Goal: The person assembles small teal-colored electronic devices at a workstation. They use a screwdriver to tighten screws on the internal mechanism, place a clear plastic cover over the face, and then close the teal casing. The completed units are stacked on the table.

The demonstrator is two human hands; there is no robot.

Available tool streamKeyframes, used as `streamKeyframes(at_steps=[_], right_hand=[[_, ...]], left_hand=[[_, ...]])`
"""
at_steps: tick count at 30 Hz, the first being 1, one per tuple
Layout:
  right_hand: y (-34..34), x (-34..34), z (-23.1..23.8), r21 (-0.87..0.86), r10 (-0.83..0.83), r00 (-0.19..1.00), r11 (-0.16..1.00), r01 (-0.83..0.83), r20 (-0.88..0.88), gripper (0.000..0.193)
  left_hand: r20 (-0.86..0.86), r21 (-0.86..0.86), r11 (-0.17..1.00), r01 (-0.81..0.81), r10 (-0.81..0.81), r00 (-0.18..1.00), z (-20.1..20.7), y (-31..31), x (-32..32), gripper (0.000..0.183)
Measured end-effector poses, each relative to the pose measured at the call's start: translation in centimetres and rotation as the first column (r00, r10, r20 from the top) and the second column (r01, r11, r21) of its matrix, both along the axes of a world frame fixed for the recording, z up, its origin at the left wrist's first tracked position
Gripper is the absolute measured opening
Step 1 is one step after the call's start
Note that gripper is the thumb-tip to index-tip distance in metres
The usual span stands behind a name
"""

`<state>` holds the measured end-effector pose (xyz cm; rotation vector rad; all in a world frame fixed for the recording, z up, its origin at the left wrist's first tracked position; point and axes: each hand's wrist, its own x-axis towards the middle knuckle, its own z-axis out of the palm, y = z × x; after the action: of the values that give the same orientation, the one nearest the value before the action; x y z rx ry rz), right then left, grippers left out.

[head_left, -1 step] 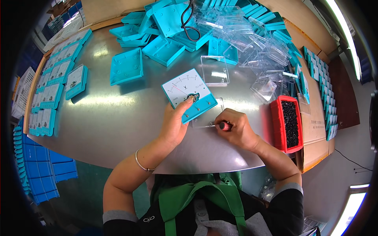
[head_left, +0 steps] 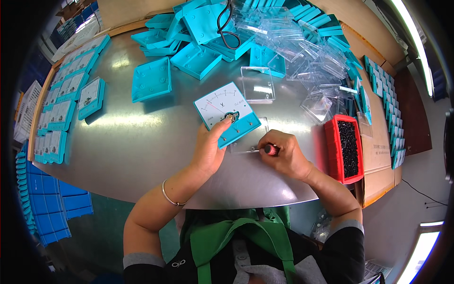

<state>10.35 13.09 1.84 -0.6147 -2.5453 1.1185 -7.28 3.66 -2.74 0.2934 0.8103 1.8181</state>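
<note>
My left hand (head_left: pixel 211 142) grips a turquoise panel voltmeter (head_left: pixel 221 105) with a white dial, tilted above the metal table. The thumb presses on the round opening below the dial, where metal parts show. Small screws or posts stand on its turquoise lower strip. Closed in a fist, my right hand (head_left: pixel 286 155) holds what looks like a screwdriver (head_left: pixel 271 150); only its red handle with a dark end shows. A clear plastic cover (head_left: pixel 245 147) lies on the table partly under the meter and beside the right hand. Another clear cover (head_left: pixel 258 93) lies just beyond the meter.
Turquoise housings (head_left: pixel 152 80) and a heap of clear covers (head_left: pixel 302 52) fill the far side. A red bin (head_left: pixel 334 151) of small black parts stands right. Meters (head_left: pixel 59 115) line the left edge, one set apart (head_left: pixel 91 99). More meters (head_left: pixel 395 120) stand far right beside cardboard (head_left: pixel 378 161).
</note>
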Motion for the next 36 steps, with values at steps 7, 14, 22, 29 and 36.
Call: streamKeyframes(at_steps=[7, 14, 22, 29, 36], right_hand=[[0.6, -0.7, -0.9, 0.015, 0.015, 0.999, 1.0, -0.016, 0.029, 0.013], [1.0, -1.2, -1.5, 0.005, 0.052, 0.997, 0.999, -0.052, 0.062, 0.01], [3.3, -4.0, 1.3, -0.035, 0.078, 0.825, 0.997, -0.071, 0.559, 0.021], [1.1, -1.0, 2.8, 0.011, -0.149, 0.987, 0.989, 0.15, -0.053, 0.022], [-1.3, -3.5, 0.6, -0.516, -0.327, 0.646, 0.848, -0.122, -0.69, 0.012]], left_hand=[[-0.004, 0.02, 1.0, 0.013, -0.013, 1.0, -0.1, 0.1, 0.0, 0.032], [-0.01, 0.011, 1.0, 0.005, -0.005, 1.0, 0.0, -0.1, 0.1, 0.032], [0.008, 0.016, 1.0, -0.001, 0.001, 1.0, -0.7, 0.2, -0.1, 0.035], [-0.002, 0.034, 0.999, 0.016, -0.016, 1.0, -0.5, 0.2, 0.0, 0.035], [-0.102, 0.017, 1.0, 0.001, 0.001, 0.995, -0.3, 0.2, -0.1, 0.035]])
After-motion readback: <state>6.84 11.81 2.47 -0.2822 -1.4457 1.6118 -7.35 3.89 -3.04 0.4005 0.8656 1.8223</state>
